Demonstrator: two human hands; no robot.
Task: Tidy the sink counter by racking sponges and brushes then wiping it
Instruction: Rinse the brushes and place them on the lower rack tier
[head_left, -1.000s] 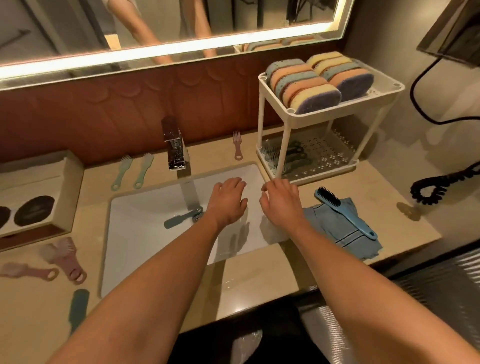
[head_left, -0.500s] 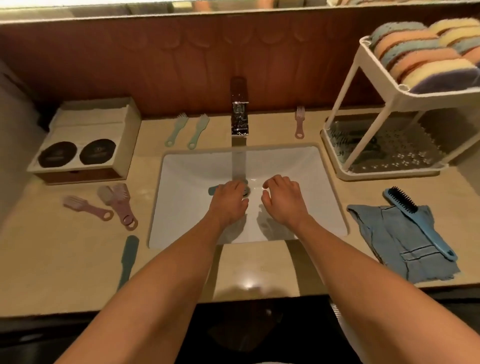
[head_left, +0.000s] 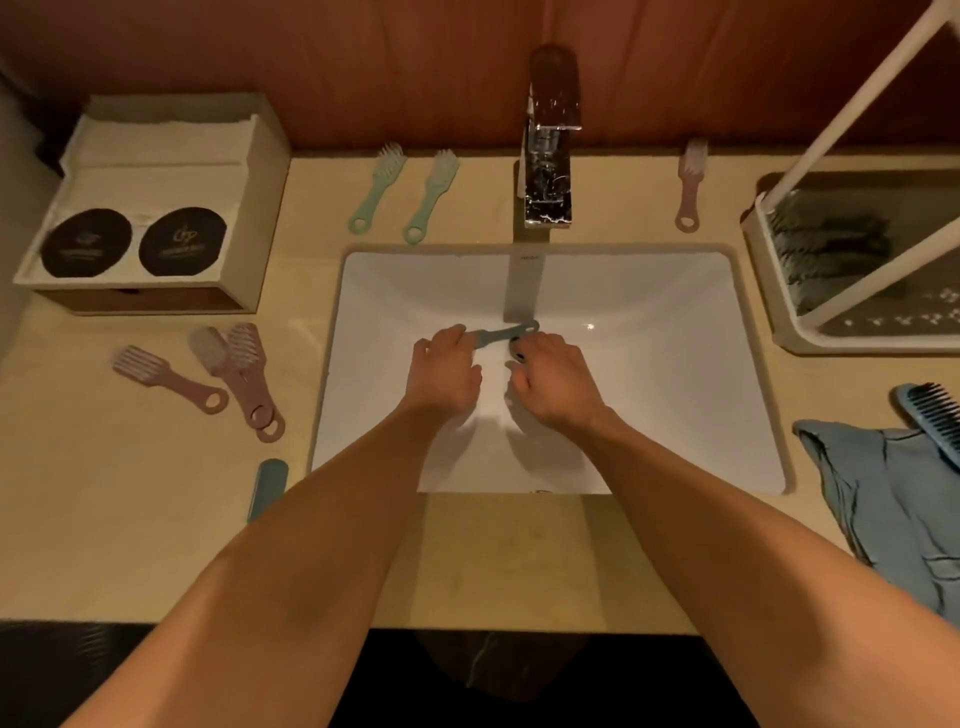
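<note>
— Teal brush (head_left: 498, 333), where is it?
— Down in the white sink (head_left: 649, 364), by the drain, under the faucet (head_left: 550, 171).
— And the fingers?
— The left hand (head_left: 444, 374) curls its fingers on the head end. The right hand (head_left: 550, 384) has bent fingers at the handle; grip unclear.

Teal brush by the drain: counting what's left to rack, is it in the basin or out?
In: the teal brush lies on the white floor of the sink.

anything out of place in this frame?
Yes: a teal brush lies inside the sink by the drain, below the faucet, not on the counter. The left hand and right hand are at its two ends; grip unclear. Two pink brushes lie overlapped left of the sink.
</note>
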